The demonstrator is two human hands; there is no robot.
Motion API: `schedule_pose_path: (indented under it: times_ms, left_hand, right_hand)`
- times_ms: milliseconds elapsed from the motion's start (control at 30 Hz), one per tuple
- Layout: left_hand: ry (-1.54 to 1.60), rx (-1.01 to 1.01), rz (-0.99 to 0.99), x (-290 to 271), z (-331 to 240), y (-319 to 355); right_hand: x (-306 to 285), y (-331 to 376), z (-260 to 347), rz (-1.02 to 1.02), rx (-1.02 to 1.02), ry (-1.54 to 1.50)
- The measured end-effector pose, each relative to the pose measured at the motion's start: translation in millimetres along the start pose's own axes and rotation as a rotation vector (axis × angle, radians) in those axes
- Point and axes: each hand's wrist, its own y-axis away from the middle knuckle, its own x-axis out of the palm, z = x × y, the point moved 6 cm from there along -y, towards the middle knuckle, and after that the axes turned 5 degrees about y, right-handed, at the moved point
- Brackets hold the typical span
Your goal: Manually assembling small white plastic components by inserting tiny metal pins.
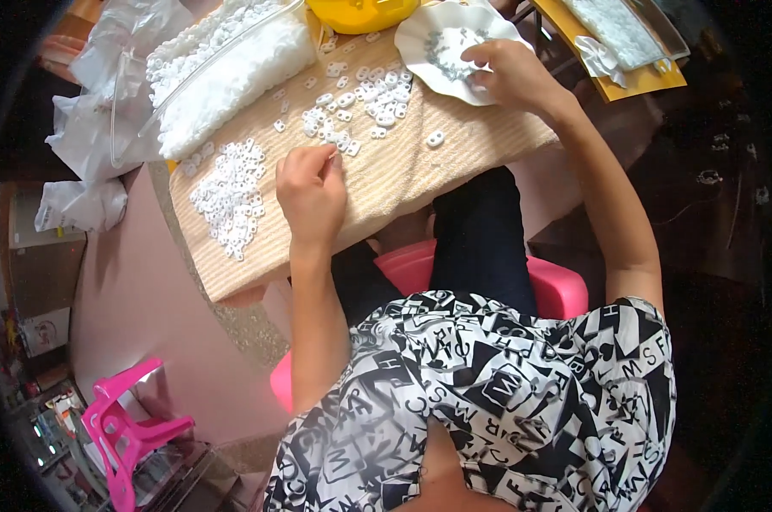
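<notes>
My left hand [312, 192] is closed over the near part of the cloth-covered table [386, 183], thumb and finger pressed together. Whatever they hold is too small to make out. Just beyond it lie scattered small white plastic pieces with two holes [343, 115]. A denser pile of similar white pieces [230, 198] spreads to its left. My right hand [516, 78] reaches over a white wavy-rimmed plate [414, 43]; its thumb and fingers are apart at the edge of a heap of tiny grey parts [448, 56].
Clear plastic bags full of white pieces [237, 98] stand at the table's far left. A yellow bowl [365, 15] sits at the far edge. Beyond the plate is a yellow board [621, 81] with another filled bag [616, 34]. A pink plastic chair [130, 427] stands at the lower left.
</notes>
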Motion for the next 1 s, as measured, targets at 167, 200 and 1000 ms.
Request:
schedule_pose_path:
  times_ms: [167,200,1000]
  left_hand:
    - [-0.102,0.049,0.030,15.7,-4.5,-13.3]
    - [-0.112,0.029,0.050,17.8,-2.9,-14.4]
    - [0.735,-0.414,-0.060,-16.6,-8.3,13.4]
  right_hand:
    - [13.2,4.4,-6.9,-0.015,-0.110,0.003]
    - [15.3,3.7,-8.2,-0.021,-0.112,0.000]
    - [18.9,-7.2,-34.1,-0.009,0.274,-0.701]
